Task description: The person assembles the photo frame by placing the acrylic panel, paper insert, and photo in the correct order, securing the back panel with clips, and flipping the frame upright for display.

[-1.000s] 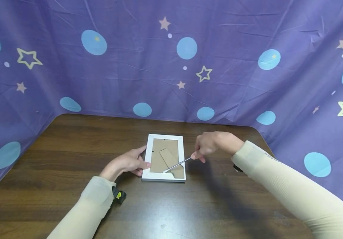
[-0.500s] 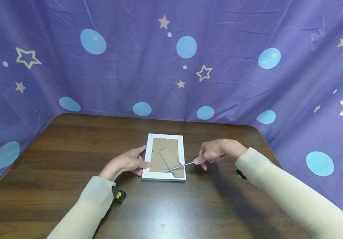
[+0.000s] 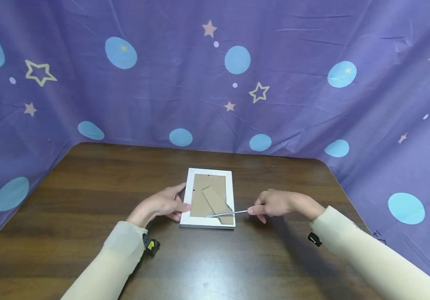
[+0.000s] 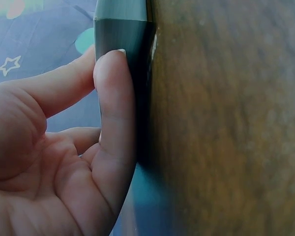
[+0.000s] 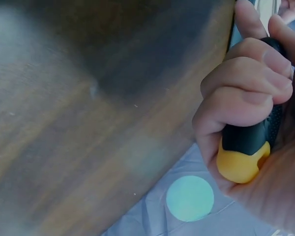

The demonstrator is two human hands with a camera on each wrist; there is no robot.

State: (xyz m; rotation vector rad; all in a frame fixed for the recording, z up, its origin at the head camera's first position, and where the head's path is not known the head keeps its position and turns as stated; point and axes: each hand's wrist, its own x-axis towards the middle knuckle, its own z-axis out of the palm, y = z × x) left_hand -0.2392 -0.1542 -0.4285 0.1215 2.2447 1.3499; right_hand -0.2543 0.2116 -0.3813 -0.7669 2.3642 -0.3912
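From my remote seat, I see a white picture frame lying back side up on the brown worktop, its brown backing board and slanted stand flap facing the head camera. My left hand holds the frame by its left border: the thumb rests on the white face, and in the left wrist view another finger lies along the frame's side. My right hand sits to the right of the frame, its fingers curled tightly round a screwdriver; the right wrist view shows me the black and yellow handle. The thin metal shaft crosses the frame's right border and the flap, with its tip over the lower part of the backing board. I cannot tell whether the tip touches it. Beyond the worktop, I see a purple curtain printed with stars and blue spots.
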